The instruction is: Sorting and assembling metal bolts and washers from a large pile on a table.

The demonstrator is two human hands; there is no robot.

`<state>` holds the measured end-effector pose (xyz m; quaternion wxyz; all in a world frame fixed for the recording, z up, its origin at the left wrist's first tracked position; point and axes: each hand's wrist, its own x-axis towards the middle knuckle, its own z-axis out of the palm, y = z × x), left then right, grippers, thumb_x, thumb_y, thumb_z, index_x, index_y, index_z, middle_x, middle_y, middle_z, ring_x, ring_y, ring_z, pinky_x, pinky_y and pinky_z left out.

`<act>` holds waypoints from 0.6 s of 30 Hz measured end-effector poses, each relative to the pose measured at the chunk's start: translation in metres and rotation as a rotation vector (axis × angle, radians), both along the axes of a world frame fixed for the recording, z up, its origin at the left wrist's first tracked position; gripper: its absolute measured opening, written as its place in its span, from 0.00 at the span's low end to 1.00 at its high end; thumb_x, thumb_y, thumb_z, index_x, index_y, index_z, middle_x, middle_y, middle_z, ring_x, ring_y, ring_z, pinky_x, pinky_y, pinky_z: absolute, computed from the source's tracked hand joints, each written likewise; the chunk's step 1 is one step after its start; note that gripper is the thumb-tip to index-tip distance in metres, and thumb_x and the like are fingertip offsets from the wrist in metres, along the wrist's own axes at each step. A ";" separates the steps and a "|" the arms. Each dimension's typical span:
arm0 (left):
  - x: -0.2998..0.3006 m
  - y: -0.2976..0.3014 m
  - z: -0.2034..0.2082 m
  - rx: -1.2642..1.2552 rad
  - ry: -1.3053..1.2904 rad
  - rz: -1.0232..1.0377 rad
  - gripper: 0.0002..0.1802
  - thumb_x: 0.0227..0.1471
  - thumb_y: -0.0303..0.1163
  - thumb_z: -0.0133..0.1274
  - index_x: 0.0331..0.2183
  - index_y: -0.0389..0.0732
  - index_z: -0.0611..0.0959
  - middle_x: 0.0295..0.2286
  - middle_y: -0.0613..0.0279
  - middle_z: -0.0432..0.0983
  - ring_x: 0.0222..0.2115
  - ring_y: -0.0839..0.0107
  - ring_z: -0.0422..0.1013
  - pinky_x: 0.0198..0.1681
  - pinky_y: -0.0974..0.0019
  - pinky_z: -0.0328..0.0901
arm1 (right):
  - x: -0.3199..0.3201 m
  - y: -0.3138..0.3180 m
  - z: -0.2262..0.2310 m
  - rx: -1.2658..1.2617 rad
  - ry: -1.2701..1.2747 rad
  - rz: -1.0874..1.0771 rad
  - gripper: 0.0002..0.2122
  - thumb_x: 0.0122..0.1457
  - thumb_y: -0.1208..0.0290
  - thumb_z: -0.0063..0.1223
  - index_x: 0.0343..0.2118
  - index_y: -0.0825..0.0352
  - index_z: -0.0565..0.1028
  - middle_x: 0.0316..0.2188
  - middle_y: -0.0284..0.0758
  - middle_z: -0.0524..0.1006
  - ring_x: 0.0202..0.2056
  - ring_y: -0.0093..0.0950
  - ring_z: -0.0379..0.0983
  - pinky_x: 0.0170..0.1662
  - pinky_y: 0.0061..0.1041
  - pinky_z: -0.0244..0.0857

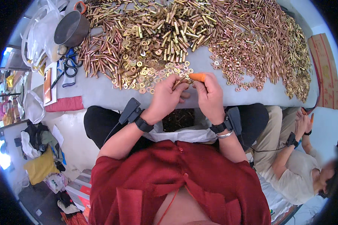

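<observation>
My left hand [163,96] is closed around a thin brass-coloured bolt [179,82], which pokes out between thumb and fingers. Close beside it, my right hand [210,98] is pinched near the bolt's end, an orange finger cot [197,77] on its index finger. What lies between the right fingertips is too small to make out. Both hands are just over the table's near edge. Beyond them are a heap of flat washers [133,67], a pile of metal sleeves [178,37] and, to the right, scattered nuts [238,63].
Loose bolts [101,54] cover much of the grey table [105,92]. At the left stand a dark metal pot [72,29], scissors [70,67] and plastic bags [41,30]. An open white sack [176,135] sits between my knees. A co-worker [294,168] sits at the right.
</observation>
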<state>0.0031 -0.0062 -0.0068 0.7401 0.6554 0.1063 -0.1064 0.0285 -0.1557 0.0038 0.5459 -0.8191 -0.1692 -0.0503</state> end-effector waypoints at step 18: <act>0.002 0.005 -0.002 0.261 -0.232 -0.047 0.04 0.55 0.25 0.50 0.34 0.35 0.74 0.23 0.61 0.77 0.22 0.74 0.77 0.18 0.74 0.68 | 0.006 0.002 0.004 -0.096 -0.074 0.030 0.05 0.55 0.79 0.49 0.35 0.68 0.73 0.30 0.41 0.69 0.31 0.39 0.68 0.35 0.31 0.63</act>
